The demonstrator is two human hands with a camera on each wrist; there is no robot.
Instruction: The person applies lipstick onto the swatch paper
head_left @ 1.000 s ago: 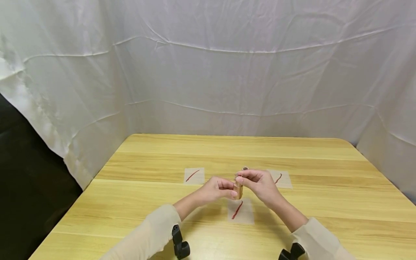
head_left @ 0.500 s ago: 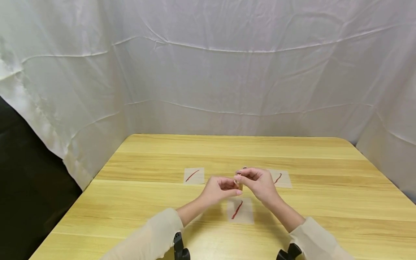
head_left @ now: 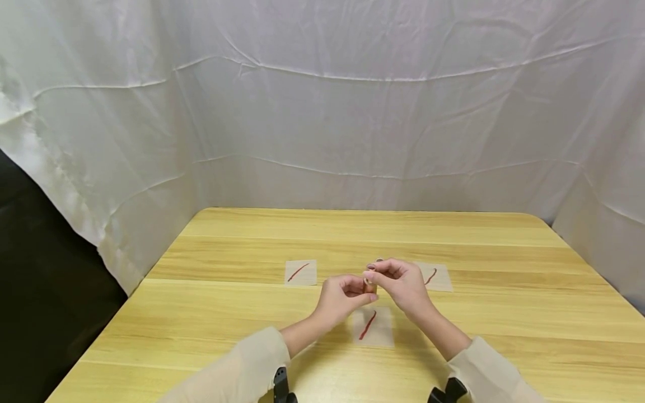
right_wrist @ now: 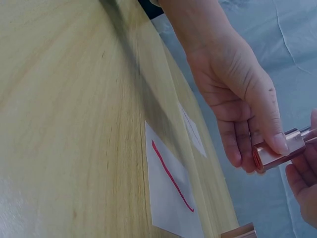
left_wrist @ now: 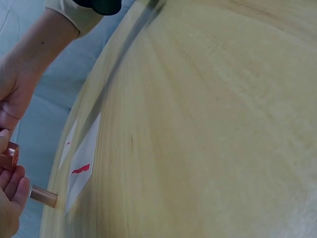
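Above the middle of the table, both hands hold one small rose-gold tube [head_left: 370, 287] that looks like a lipstick. My left hand [head_left: 336, 301] grips its wider body between thumb and fingers. At its narrower end, the fingertips of my right hand [head_left: 403, 284] pinch it. In the right wrist view the wide body [right_wrist: 280, 151] shows between the left thumb and fingers, and the slimmer end runs into the right fingertips. A separate rose-gold cylinder [left_wrist: 43, 196], like a cap, stands upright on the table behind the hands; in the head view the right fingers mostly hide it.
On the wooden table [head_left: 227, 347] lie three white paper squares, each with a red stroke: a near one [head_left: 380, 334], a left one [head_left: 293, 267] and a right one [head_left: 444, 284], partly behind the right hand. Pale cloth [head_left: 322, 123] hangs behind and at the sides.
The tube has tilted, and less of its body shows below the fingers. My left hand has shifted slightly to the right with its thumb further across. My right hand has risen a little.
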